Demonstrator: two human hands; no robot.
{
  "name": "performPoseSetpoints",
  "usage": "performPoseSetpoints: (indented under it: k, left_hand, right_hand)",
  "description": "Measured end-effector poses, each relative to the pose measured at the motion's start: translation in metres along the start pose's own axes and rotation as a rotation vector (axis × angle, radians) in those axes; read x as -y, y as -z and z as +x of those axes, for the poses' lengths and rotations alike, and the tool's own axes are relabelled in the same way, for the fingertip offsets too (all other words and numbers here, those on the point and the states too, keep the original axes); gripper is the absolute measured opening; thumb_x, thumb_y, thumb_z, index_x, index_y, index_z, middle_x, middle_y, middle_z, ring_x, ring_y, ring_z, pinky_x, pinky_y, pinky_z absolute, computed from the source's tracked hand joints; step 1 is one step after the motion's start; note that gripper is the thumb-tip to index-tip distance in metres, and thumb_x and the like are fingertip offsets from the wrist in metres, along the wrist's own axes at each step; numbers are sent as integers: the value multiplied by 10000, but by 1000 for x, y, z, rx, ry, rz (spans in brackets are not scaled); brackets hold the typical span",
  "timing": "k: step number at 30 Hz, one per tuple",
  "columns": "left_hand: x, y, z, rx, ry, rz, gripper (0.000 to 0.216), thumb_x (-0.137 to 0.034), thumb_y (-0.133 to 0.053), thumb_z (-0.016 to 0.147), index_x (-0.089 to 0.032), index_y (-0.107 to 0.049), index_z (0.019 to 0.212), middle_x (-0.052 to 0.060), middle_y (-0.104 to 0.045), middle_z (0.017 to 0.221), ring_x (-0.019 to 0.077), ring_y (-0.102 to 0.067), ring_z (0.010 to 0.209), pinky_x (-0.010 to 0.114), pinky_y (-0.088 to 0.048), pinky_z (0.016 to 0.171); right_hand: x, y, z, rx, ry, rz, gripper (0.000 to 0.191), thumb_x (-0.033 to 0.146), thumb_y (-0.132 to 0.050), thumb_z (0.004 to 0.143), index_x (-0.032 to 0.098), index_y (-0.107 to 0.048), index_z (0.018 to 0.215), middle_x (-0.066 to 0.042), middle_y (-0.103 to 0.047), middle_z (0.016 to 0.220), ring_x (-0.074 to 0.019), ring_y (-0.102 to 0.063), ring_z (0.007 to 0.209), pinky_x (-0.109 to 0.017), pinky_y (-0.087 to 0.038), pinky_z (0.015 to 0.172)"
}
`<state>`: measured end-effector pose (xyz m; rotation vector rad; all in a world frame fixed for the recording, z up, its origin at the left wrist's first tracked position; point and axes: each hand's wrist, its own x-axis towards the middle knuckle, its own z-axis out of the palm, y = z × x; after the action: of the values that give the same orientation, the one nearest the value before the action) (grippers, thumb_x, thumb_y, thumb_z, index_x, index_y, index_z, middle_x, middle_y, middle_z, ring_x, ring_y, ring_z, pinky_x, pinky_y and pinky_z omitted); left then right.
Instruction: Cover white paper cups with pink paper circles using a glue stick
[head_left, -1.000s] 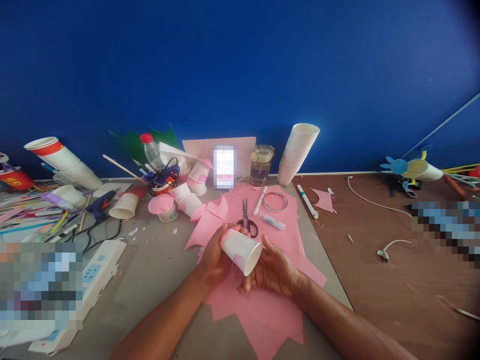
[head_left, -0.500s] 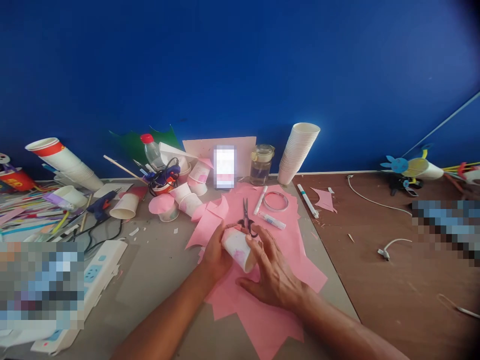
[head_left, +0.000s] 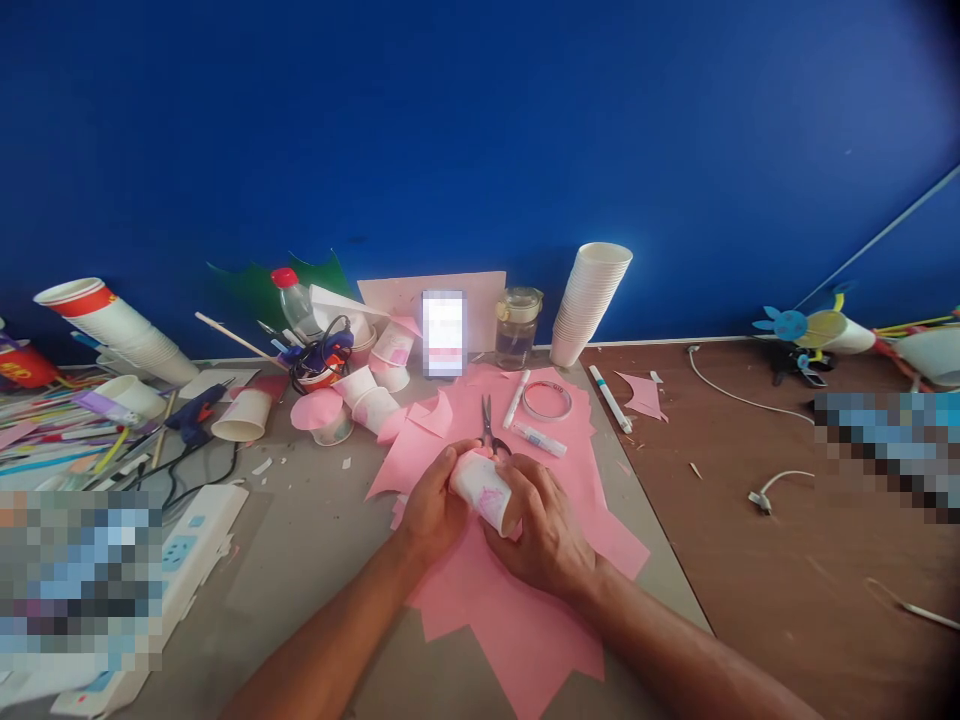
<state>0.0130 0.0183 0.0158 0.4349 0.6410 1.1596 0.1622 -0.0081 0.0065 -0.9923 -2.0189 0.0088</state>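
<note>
Holding one paper cup (head_left: 484,492) are two hands (head_left: 433,508) (head_left: 546,532).

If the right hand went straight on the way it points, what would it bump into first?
Likely the paper cup, which the left hand holds against the right hand; depth is unclear.

Pink-blotched white cup (head_left: 478,490), solid pink paper (head_left: 521,635), deep blue wall (head_left: 465,130), red-banded white cup stack (head_left: 124,330), brown tabletop (head_left: 750,570)
</note>
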Motion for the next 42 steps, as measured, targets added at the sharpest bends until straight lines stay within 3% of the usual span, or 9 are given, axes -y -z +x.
performPoseSetpoints:
  k: [12, 27, 35, 40, 42]
  left_hand:
    - [4, -5, -5, -66, -59, 86, 254, -350, -526, 881, -153, -652, 980, 61, -665, 945, 187, -598, 883, 302, -447, 817]
    - [7, -2, -4, -14, -9, 68, 333, -427, -599, 835, -157, -653, 1022, 74, -666, 1006, 238, -584, 996, 347, -422, 895]
    - [-5, 0, -1, -9, 36, 29, 495, -537, -557, 831, -198, -571, 1192, 86, -667, 1084, 243, -588, 1031, 347, -424, 882]
    - [-4, -4, -2, 61, 11, 33, 407, -497, -553, 848, -175, -620, 1087, 95, -660, 1072, 233, -599, 981, 325, -444, 828]
    - [-1, -4, -3, 108, 20, 67, 351, -450, -546, 863, -156, -648, 1026, 93, -662, 1041, 216, -605, 929, 301, -451, 794]
  right_hand:
    - [3, -5, 1, 24, -129, -36, 563, 211, -563, 703, 126, -352, 1218, -157, -506, 1005, -286, -547, 833, -416, -515, 623]
    - [4, -5, 3, 41, -259, -29, 461, 225, -529, 706, 147, -390, 1139, -120, -542, 923, -252, -585, 726, -378, -518, 578]
    - [5, 4, 5, -26, -203, 49, 559, 308, -566, 759, 141, -353, 1248, -157, -554, 1015, -280, -591, 827, -405, -525, 631]
    - [7, 1, 3, 28, -247, 88, 628, 337, -567, 773, 123, -313, 1306, -175, -522, 1062, -279, -597, 845, -397, -538, 615]
    - [6, 0, 1, 33, -234, 92, 679, 343, -570, 774, 115, -276, 1342, -195, -494, 1126, -307, -577, 948, -437, -541, 691]
